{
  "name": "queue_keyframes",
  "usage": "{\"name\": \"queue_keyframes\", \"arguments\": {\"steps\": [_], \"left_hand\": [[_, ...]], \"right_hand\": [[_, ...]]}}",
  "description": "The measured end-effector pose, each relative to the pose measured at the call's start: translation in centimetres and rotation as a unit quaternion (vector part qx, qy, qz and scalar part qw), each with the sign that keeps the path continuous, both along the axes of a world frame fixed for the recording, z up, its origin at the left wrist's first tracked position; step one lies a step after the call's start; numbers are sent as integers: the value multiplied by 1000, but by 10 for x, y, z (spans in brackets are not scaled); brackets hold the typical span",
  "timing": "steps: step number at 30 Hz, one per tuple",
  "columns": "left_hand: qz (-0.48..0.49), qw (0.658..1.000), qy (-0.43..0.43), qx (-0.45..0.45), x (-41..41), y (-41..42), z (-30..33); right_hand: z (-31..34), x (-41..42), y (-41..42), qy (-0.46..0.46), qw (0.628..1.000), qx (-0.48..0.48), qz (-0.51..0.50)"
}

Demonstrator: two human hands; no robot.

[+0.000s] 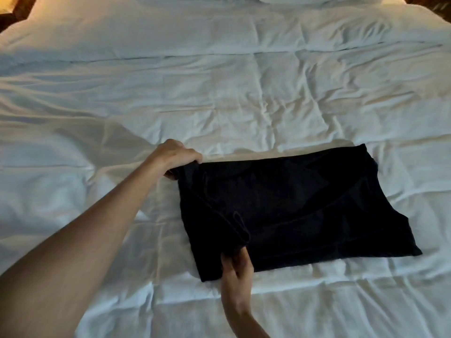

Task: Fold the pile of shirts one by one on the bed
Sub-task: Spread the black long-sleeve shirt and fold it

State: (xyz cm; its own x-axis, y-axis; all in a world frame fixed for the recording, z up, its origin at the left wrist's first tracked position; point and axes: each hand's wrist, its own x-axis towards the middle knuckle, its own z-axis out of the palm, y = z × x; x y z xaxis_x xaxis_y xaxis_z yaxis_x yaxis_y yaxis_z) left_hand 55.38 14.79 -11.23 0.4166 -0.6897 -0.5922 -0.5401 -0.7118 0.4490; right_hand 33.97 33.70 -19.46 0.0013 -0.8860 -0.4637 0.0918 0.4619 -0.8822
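Lying flat: the black shirt (292, 211) that I see in my feed is spread as a rough rectangle on the near half of the bed, a little right of centre, already doubled over with seams and a hem line showing across the top layer.
Shirt's left edge: lifted slightly at both corners where the hands have it; a small roll of fabric bunches near the lower corner.
Left hand (179, 156): reaches from the lower left with the arm stretched long and nearly straight, knuckles up, fingers curled over the far-left corner of the shirt, the thumb tucked underneath (so it grips the cloth rather than pressing it).
Right hand (235, 272): comes up from the bottom edge of my view, wrist bent, thumb and fingers pinching the near-left corner of the shirt, the fingertips partly buried in the dark fabric.
Hands relative to each other: well apart, one at each end of the same short edge.
White duvet (219, 98): rumpled, with creases and stitched quilting lines, running under the shirt and out to every side.
Pillows (305, 0): just visible at the top edge, white, cut off by the frame.
Far left corner: a dark wooden surface (9, 11) with warm yellow light on it.
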Motion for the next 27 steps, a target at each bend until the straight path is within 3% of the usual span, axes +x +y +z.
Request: {"name": "queue_keyframes", "arguments": {"steps": [2,4,6,9,11,14,16,19,21,24,27], "left_hand": [[-17,997,79,10,-32,-12,-2],[-89,991,93,30,-52,-15,-17],[-161,986,34,22,-58,-11,-40],[-220,968,-99,-71,-53,-4,-65],[-249,951,-125,-134,-51,-1,-76],[-266,943,-131,-153,-53,-2,-85],[-239,948,-114,-178,-55,-8,-88],[-186,954,13,-233,-51,-14,-91],[-213,945,25,-245,-43,-13,-92],[-278,916,-44,-288,-29,1,-93],[-312,875,-168,-331,-17,28,-98]], "right_hand": [[-6,-24,-5,2,997,48,-55],[-10,-43,-14,-6,992,99,-82],[-10,-51,-24,-23,986,144,-82],[-12,-56,-38,10,983,164,-78],[-10,-57,-43,53,984,152,-79],[-5,-61,-46,145,985,93,-31],[-2,-65,-48,189,979,71,0],[3,-70,-51,250,966,60,15],[4,-63,-46,339,938,15,72],[-1,-40,-30,503,844,-125,135],[6,-17,-15,543,791,-194,206]]}}
